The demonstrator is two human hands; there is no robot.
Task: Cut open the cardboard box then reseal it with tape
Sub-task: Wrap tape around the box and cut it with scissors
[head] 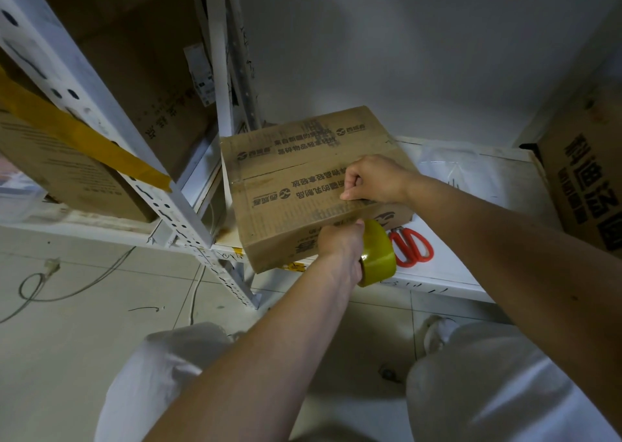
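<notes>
Your box [303, 179] sits on the low white shelf [471, 273], its flaps down and the centre seam running from 9 o'clock toward 3 o'clock across the top. Your left hand [340, 243] has its grip closed round the yellow tape roll [378, 253], held against the box's near edge at about 5 o'clock of the box. Your right hand [373, 179] rests on the box top at its 3 o'clock side, fingers curled and the thumb tip pressing down on the cardboard near the front edge; whether it pinches a tape end I cannot tell. The red scissors [412, 246] lie on the shelf just beside the roll, at its 3 o'clock, blades hidden behind the roll. A second box [585, 186] stands on the shelf at far 3 o'clock. Your knees in pale trousers [161, 374] fill the bottom above the tiled floor [67, 307].
</notes>
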